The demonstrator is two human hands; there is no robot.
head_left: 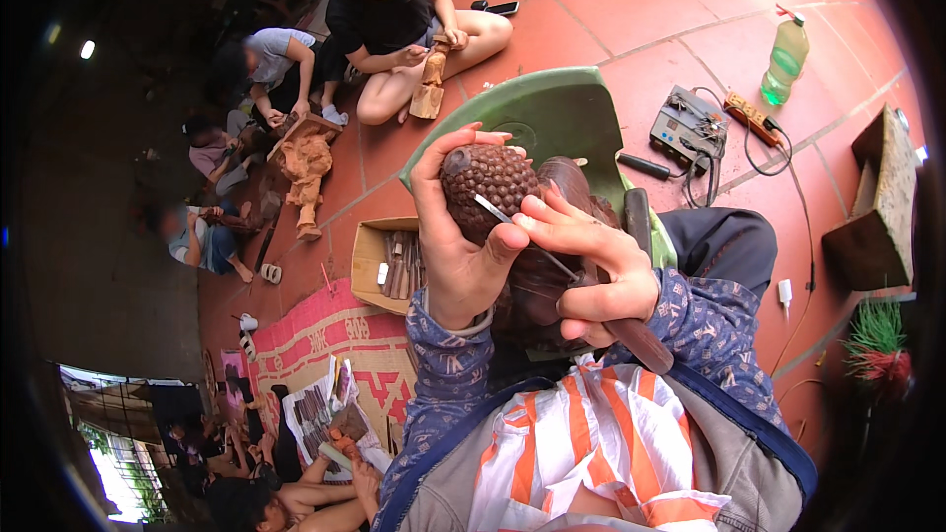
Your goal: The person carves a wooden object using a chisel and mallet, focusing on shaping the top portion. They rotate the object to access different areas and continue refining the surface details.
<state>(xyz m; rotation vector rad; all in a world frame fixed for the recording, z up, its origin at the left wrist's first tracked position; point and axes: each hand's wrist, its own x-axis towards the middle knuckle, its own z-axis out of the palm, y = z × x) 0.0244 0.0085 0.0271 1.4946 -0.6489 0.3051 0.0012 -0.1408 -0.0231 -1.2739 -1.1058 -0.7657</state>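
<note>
A dark brown carved wooden figure [488, 177] with a knobbly rounded head lies across my lap. My left hand [448, 261] wraps round the head, fingertips over its far side and thumb at the near side. In my right hand [606, 271] is a chisel [641, 343]. Its wooden handle points down toward my right sleeve, and its thin metal shaft runs up-left over the head, close to my left thumb. Whether the blade tip touches the knobs I cannot tell. The figure's lower body is partly hidden behind my right hand.
A green plastic basin-like piece [576, 99] curves behind the carving. Left stands a cardboard box [368, 261] of chisels. Right are a grey control box [680, 133] with cables, a power strip [749, 113], a bottle [785, 61] and a wooden box [867, 212]. Several people carve nearby.
</note>
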